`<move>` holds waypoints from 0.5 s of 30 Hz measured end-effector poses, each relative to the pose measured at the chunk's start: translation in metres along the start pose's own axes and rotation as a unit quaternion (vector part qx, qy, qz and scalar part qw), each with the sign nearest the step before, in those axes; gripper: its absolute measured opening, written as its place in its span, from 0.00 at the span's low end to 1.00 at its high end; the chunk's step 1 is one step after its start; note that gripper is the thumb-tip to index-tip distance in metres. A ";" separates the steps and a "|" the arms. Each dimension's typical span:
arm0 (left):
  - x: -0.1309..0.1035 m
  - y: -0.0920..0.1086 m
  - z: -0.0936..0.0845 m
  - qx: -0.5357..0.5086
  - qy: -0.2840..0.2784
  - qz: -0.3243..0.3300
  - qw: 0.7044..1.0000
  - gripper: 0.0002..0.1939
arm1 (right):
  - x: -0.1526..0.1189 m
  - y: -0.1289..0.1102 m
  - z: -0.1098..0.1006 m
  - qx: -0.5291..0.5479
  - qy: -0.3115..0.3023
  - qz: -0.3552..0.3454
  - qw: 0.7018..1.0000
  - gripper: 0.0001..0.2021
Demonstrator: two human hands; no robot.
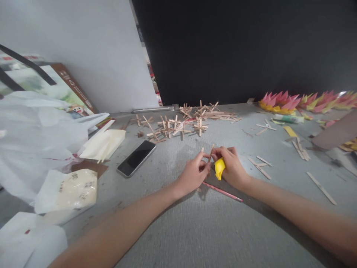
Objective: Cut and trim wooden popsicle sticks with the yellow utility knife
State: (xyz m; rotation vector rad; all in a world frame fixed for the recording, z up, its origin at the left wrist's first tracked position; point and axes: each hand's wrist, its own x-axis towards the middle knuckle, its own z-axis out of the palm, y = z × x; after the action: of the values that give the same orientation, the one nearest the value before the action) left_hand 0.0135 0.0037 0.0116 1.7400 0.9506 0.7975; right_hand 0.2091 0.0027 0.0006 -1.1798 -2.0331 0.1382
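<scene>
Near the middle of the grey table, my left hand point(195, 171) pinches a small wooden stick point(211, 152) that stands nearly upright between both hands. The fingertips of my right hand point(230, 165) touch the same stick, and a folded yellow piece point(219, 168) is held in its palm side. Another stick end shows just above my left fingers. A pink pencil point(223, 192) lies on the table below both hands. Beyond them is a pile of crossed wooden sticks point(182, 126), some joined into star shapes.
A black phone point(136, 158) lies left of my hands. Farther left are a tissue pack point(78, 190) and a white plastic bag point(36, 130). Loose sticks point(321, 188) lie to the right, with pink and yellow paper flowers point(280, 102) behind. A dark panel point(251, 48) stands at the back.
</scene>
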 end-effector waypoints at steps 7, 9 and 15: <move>-0.001 0.001 -0.001 0.002 -0.005 -0.010 1.000 0.17 | 0.002 -0.001 0.002 0.032 -0.007 0.020 0.999 0.06; -0.001 0.000 0.000 -0.006 -0.004 -0.010 1.000 0.18 | 0.003 -0.002 0.001 0.037 -0.004 0.024 0.999 0.06; 0.002 0.002 0.002 -0.098 -0.025 -0.043 0.994 0.21 | 0.003 -0.005 -0.001 0.043 -0.010 0.020 0.999 0.06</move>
State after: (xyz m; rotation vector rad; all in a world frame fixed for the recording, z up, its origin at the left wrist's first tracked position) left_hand 0.0164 0.0039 0.0128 1.5318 0.8777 0.7618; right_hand 0.2055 0.0014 0.0055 -1.1702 -2.0012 0.2545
